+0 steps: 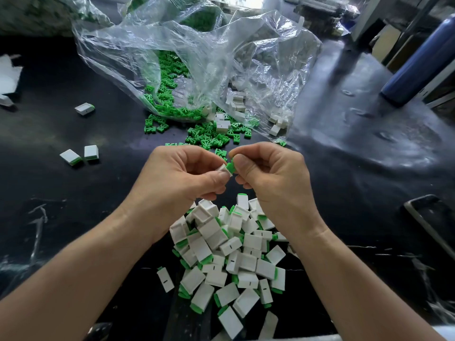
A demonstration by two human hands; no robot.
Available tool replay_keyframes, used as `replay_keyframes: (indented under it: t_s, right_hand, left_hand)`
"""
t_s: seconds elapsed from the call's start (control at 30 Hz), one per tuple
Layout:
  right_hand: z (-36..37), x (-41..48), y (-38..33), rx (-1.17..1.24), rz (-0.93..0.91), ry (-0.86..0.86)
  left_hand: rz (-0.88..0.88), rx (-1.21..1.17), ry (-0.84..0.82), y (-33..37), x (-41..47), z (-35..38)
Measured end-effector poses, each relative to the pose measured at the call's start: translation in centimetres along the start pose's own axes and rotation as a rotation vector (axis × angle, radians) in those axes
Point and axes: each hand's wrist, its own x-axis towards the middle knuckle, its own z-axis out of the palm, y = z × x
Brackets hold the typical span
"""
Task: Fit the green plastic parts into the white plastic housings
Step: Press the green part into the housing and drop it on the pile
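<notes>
My left hand [182, 174] pinches a small white housing [222, 168] between thumb and fingers; most of it is hidden. My right hand [268, 173] pinches a green part [230, 167] and holds it against the housing's open end. Both hands hover above a pile of white housings with green parts fitted [229, 252] at the table's near edge. Loose green parts [206, 137] lie spilled on the table just beyond my hands. More green parts [170, 77] and bare white housings [236, 102] sit inside clear plastic bags.
The crumpled clear bags [197, 50] spread across the back of the black table [73, 193]. Three fitted housings lie apart at the left: one [85, 109] farther back, two [81, 153] nearer. A blue bottle [418, 65] stands at the right, a dark phone [430, 222] lies near the right edge.
</notes>
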Motion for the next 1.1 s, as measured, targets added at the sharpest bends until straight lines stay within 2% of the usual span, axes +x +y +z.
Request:
replay_keyframes:
  t_s: [0.33, 0.6, 1.1]
  right_hand:
    - [0.51, -0.37, 0.19, -0.050, 0.006, 0.019]
    - [0.80, -0.64, -0.23, 0.022, -0.035, 0.071]
    - [-0.13, -0.38, -0.17, -0.082, -0.169, -0.076]
  left_hand:
    - [0.053, 0.043, 0.058, -0.16, -0.01, 0.19]
    - [0.078, -0.130, 0.069, -0.27, -0.16, 0.59]
    - [0.284, 0.287, 0.077, 0.22, -0.57, -0.33]
